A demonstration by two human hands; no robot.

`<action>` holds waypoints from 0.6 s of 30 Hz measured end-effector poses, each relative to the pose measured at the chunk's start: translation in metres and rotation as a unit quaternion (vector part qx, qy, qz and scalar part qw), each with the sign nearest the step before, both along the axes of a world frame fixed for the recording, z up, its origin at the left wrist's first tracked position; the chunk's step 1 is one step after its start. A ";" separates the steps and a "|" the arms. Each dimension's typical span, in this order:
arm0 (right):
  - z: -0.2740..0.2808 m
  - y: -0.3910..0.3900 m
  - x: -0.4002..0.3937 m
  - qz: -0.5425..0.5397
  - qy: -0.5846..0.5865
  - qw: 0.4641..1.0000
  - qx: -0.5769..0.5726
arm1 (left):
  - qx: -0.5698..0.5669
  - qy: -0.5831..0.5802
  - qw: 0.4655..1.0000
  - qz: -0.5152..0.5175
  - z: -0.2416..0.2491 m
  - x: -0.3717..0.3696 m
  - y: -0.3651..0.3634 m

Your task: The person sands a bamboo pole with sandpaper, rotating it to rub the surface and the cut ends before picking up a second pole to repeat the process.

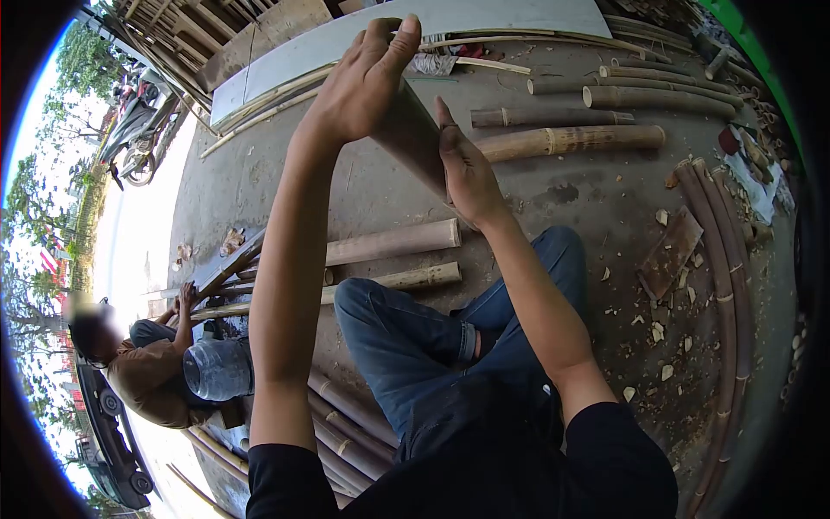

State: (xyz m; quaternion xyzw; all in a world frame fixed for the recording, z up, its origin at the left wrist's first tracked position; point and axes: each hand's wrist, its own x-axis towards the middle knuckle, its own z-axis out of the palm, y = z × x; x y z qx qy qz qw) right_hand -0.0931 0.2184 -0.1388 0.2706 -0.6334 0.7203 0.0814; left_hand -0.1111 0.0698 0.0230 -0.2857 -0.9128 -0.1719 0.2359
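Raised in front of me is a wide, dark brown bamboo piece [408,134], tilted and partly covered by my hands and arms. My left hand [361,85] grips its upper end, thumb pointing up. Lower down, along its right edge, my right hand [469,177] holds it with dark-stained fingers, some of them hidden. Below the piece, on the ground before my crossed legs, lie a thick bamboo pole [398,245] and a thinner split bamboo length [415,275].
Several bamboo poles [571,140] lie ahead on the concrete. Long dark poles [724,285] run along the right, near a flat rusty blade [671,253] and wood chips [659,333]. At left, a co-worker [156,372] sits beside a translucent blue bucket [216,370].
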 end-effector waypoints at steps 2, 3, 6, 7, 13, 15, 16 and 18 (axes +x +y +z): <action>0.042 -0.009 0.010 0.020 0.015 0.996 -0.082 | 0.169 -0.202 0.964 0.047 0.005 -0.001 0.004; 0.064 -0.015 0.010 -0.006 0.096 0.988 -0.123 | 0.169 -0.173 0.970 -0.005 0.004 -0.004 0.002; 0.103 -0.014 0.001 -0.108 0.200 0.970 -0.091 | 0.432 -0.323 0.833 -0.124 0.005 -0.007 0.012; 0.095 -0.019 -0.009 -0.156 0.283 0.941 -0.101 | 0.326 -0.242 0.907 -0.113 -0.003 -0.020 -0.001; -0.045 -0.002 -0.003 -0.212 0.246 0.915 0.241 | 0.212 -0.204 0.954 -0.055 0.000 -0.024 -0.021; -0.026 -0.003 -0.005 -0.004 0.098 0.994 0.041 | 0.216 -0.242 0.946 -0.029 0.002 -0.024 -0.018; -0.010 -0.008 -0.007 -0.025 0.147 0.989 0.006 | 0.217 -0.252 0.943 -0.026 0.001 -0.023 -0.014; 0.070 -0.009 -0.007 -0.055 0.194 0.979 -0.017 | 0.297 -0.297 0.904 -0.086 0.006 -0.020 0.005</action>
